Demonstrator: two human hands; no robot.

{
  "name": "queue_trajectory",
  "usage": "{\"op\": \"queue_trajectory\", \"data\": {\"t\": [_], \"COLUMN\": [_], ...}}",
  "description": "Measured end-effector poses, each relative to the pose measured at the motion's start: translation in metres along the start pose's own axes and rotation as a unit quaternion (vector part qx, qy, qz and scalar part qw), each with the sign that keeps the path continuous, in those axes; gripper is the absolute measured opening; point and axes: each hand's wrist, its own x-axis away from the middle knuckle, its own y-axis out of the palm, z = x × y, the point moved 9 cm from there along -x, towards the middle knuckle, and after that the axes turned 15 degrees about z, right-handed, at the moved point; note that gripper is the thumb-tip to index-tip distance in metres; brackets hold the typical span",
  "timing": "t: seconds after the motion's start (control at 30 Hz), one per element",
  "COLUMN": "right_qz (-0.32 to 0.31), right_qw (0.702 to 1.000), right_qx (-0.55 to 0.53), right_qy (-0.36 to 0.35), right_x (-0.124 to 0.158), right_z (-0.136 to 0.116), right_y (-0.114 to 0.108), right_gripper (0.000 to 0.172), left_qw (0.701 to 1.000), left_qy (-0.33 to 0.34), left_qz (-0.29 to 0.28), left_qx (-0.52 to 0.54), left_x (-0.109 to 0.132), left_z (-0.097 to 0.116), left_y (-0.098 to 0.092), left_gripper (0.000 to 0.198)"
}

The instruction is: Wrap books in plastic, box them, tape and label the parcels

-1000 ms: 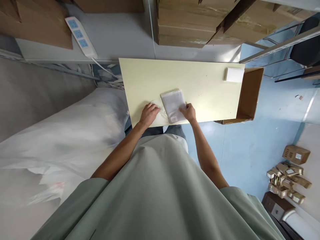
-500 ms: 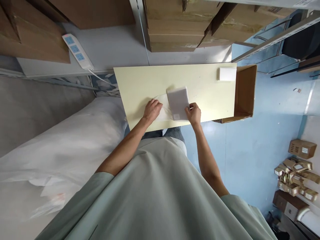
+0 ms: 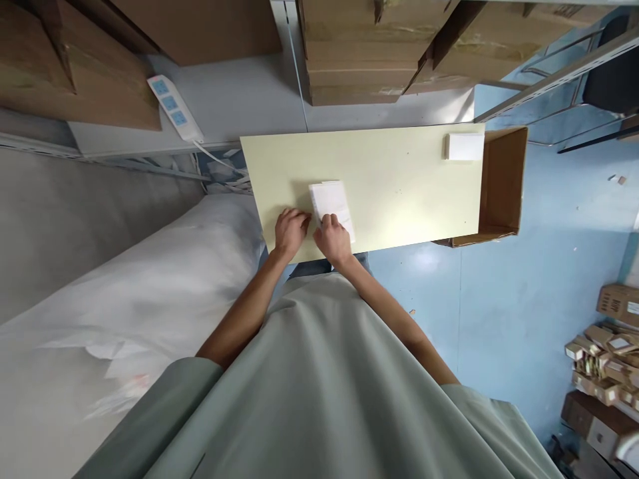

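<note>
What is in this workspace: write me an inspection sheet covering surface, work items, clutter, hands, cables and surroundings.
Surface: pale yellow tabletop, a few dark specks.
Work items: flat white packet, lying skewed left of the middle; contents unclear.
Clutter: small white rectangular stack or box at the far right corner.
Hands: right hand on the packet, fingers bent; left hand by its left edge, contact unclear.
Cables: white cable from the power strip, passing the tabletop's far left corner.
Surroundings: bulky white sack left; open cardboard box at the right end; blue floor.
</note>
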Motion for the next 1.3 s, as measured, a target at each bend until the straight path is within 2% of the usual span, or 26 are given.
{"op": "queue_trajectory", "data": {"t": [0.1, 0.17, 0.27, 0.37, 0.47, 0.57, 0.67, 0.77, 0.9, 1.03, 1.2, 1.3], "right_qz": [-0.032, -0.038, -0.045, -0.072, -0.041, 0.025, 0.005, -0.025, -0.021, -0.032, -0.05, -0.053], "right_qw": [0.999, 0.998, 0.999, 0.997, 0.998, 0.997, 0.993, 0.993, 0.996, 0.997, 0.997, 0.996], "right_qx": [0.029, 0.036, 0.027, -0.004, -0.039, -0.04, -0.051, -0.063, -0.042, -0.038, -0.056, -0.065], "right_qy": [-0.021, -0.023, -0.013, -0.006, 0.012, 0.065, 0.105, 0.097, 0.078, 0.054, 0.022, 0.009], "right_x": [-0.005, -0.009, -0.014, -0.014, -0.015, -0.013, -0.008, -0.008, -0.018, -0.039, -0.083, -0.107], "right_z": [-0.016, -0.022, -0.025, -0.018, 0.008, 0.053, 0.088, 0.098, 0.09, 0.068, 0.021, -0.01], "right_y": [0.035, 0.049, 0.056, 0.049, 0.023, -0.004, -0.004, 0.009, 0.015, 0.018, 0.03, 0.037], "right_gripper": [0.028, 0.032, 0.031, 0.025, 0.029, 0.045, 0.067, 0.073, 0.073, 0.071, 0.068, 0.068], "left_qw": [0.999, 0.998, 0.996, 0.994, 0.993, 0.991, 0.989, 0.989, 0.985, 0.981, 0.979, 0.974], "left_qy": [-0.043, -0.066, -0.086, -0.096, -0.099, -0.113, -0.127, -0.127, -0.143, -0.161, -0.18, -0.189], "left_qz": [0.018, 0.021, 0.02, 0.024, 0.013, 0.011, 0.019, 0.023, 0.041, 0.061, 0.086, 0.121], "left_qx": [0.0, 0.001, 0.022, 0.055, 0.068, 0.068, 0.067, 0.073, 0.085, 0.087, 0.031, 0.018], "left_x": [0.01, 0.017, 0.027, 0.034, 0.039, 0.045, 0.048, 0.049, 0.044, 0.03, -0.006, -0.033], "left_z": [-0.02, -0.03, -0.033, -0.026, -0.013, -0.005, -0.004, -0.005, -0.013, -0.03, -0.074, -0.101], "left_y": [-0.012, -0.018, -0.019, -0.015, -0.005, 0.003, 0.007, 0.011, 0.009, -0.002, -0.026, -0.044], "left_gripper": [0.034, 0.033, 0.032, 0.029, 0.032, 0.04, 0.041, 0.04, 0.041, 0.041, 0.044, 0.043]}}
